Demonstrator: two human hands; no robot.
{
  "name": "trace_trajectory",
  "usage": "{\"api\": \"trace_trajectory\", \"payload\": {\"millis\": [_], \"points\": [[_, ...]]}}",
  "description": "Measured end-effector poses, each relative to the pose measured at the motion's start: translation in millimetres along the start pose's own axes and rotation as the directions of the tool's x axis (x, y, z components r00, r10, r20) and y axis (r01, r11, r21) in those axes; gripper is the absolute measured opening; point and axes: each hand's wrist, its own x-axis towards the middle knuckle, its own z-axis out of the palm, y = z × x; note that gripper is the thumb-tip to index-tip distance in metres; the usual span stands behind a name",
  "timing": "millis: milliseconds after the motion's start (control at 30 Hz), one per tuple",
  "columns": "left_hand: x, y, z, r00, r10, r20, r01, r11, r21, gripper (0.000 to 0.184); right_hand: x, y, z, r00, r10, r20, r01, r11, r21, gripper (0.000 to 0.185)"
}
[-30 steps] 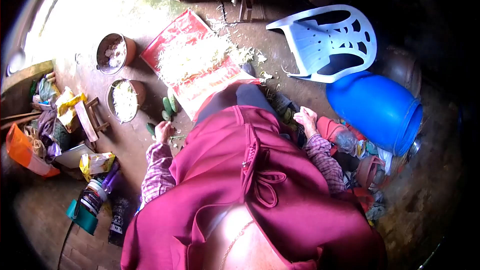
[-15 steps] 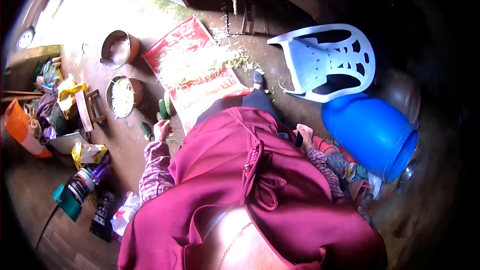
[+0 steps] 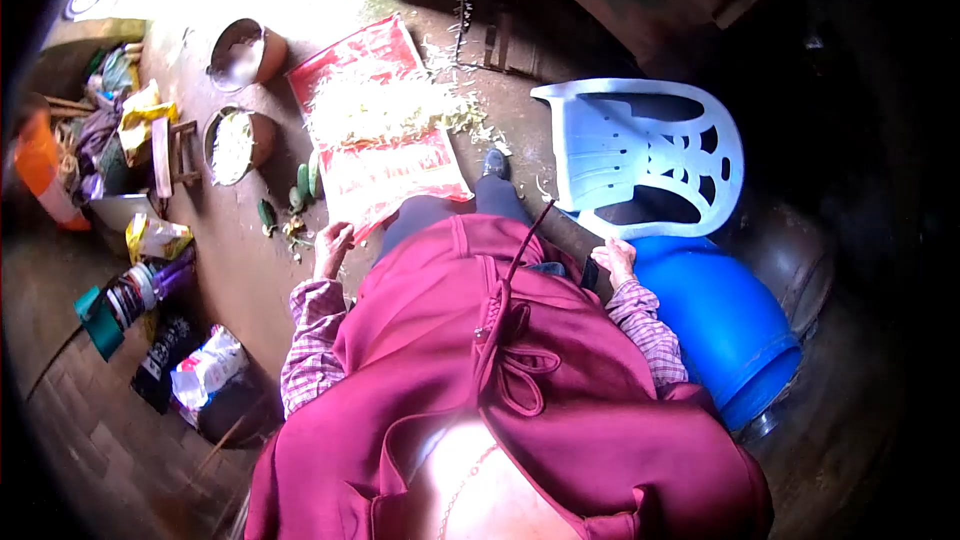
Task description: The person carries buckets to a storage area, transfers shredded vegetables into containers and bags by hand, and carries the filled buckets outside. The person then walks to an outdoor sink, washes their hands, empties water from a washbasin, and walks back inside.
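My left hand [image 3: 332, 248] hangs beside the maroon garment [image 3: 420, 320], its fingers curled together; whether anything is in them is too small to tell. On the other side, my right hand [image 3: 615, 260] is near the blue barrel [image 3: 715, 315], fingers bent, close to a small dark object [image 3: 590, 273]; its grip is unclear. Ahead of my legs lies a red and white sheet [image 3: 395, 178] with pale shredded vegetable [image 3: 375, 110] heaped on it. Green cucumber-like vegetables [image 3: 303, 180] rest on the floor between the sheet and a bucket of shreds [image 3: 262, 142].
Another bucket [image 3: 272, 55] stands further off. A white plastic chair [image 3: 600, 155] is at the right, by the barrel. Bags [image 3: 145, 125], a small wooden stool [image 3: 162, 158], an orange bag [image 3: 42, 165] and a white package [image 3: 210, 368] line the left side.
The view has turned, and a dark shoe now shows past my legs. The chair and barrel appear lower in view. My right hand is now beside the barrel, with the red bags hidden.
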Motion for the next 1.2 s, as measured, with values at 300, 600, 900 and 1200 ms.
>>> {"api": "trace_trajectory", "payload": {"millis": [300,600,900,1200], "points": [[8,-22,-20,0.998,-0.058,-0.031,0.063,0.982,0.179,0.021,4,-35,57,0.977,-0.094,0.19,0.088,0.995,0.04,0.034],[79,-28,-80,0.992,0.123,0.001,-0.116,0.927,0.358,0.026,-42,-2,84,0.993,0.017,0.116,-0.014,1.0,-0.023,0.046],[93,-39,-161,0.994,-0.037,-0.103,0.039,0.999,0.024,0.02,-80,38,110,0.995,0.054,0.085,-0.052,0.998,-0.035,0.046],[7,-155,-148,0.89,-0.445,-0.098,0.434,0.893,-0.117,0.019,-65,-19,149,0.989,-0.079,0.125,0.082,0.996,-0.023,0.036]]}}
